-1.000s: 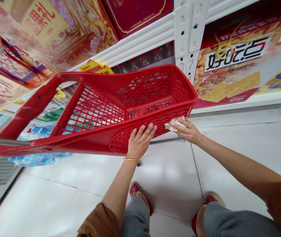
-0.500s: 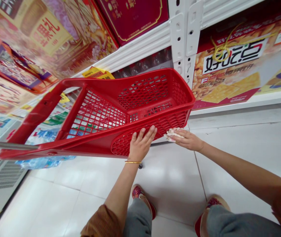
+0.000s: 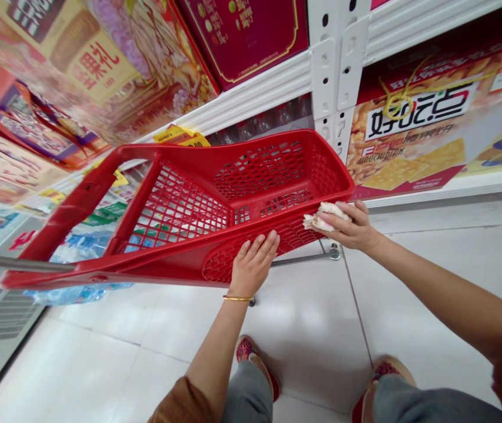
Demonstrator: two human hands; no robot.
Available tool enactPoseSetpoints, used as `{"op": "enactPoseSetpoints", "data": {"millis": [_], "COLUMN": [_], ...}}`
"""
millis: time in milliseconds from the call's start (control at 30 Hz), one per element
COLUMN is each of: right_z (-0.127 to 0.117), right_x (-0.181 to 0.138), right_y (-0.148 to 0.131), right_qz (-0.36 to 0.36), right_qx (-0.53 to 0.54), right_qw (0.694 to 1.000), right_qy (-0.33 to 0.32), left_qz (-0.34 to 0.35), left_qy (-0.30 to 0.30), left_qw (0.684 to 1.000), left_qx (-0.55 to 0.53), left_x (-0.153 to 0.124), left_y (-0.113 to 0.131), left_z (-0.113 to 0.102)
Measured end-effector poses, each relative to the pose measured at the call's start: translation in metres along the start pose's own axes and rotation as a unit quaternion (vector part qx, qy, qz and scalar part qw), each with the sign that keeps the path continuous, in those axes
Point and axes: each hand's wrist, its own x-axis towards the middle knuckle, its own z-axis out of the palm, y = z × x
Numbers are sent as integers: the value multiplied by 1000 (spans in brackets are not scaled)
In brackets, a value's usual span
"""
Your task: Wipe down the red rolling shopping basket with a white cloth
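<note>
Flat, even pressure with crumpled off-white cloth seemed best, red plastic latticed cart basket firmly braced against push. Right hand grasped cloth, fingers bent; basket lay just left of that grip. Left hand, farther left, rested flat, gripping nothing, fingers extended against basket side.

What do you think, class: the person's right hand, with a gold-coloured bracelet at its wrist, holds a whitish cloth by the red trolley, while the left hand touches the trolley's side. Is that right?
No: the head view shows the bracelet at the wrist of the left hand, which touches the red trolley. The right hand, which holds the whitish cloth, has none.
</note>
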Motion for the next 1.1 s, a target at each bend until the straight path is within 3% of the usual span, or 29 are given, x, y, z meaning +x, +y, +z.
{"op": "enactPoseSetpoints", "data": {"millis": [133,267,467,633,767,933,1100], "right_z": [0,-1,8,11,5,2,13], "right_x": [15,36,55,80,87,82,84], "right_y": [-12,-22,-47,-71,-67,-55,-71], "right_qz": [-2,-48,-38,-81,-73,-97,-63], "right_qx": [-12,-35,-23,-23,-25,15,8], "right_qw": [999,996,999,996,997,995,997], "right_qy": [46,70,-5,35,24,15,40], "left_qz": [-22,-19,-25,-22,-7,-82,-114], "left_qy": [25,31,34,40,10,-7,-31], "left_qw": [999,999,999,999,1000,997,993], "left_qx": [21,29,18,12,-5,8,-15], "left_x": [-6,-9,-8,-4,-10,-40,-55], "left_y": [-9,-12,-6,-5,-16,-30,-27], "left_z": [-7,-7,1,-1,-17,-34,-32]}}
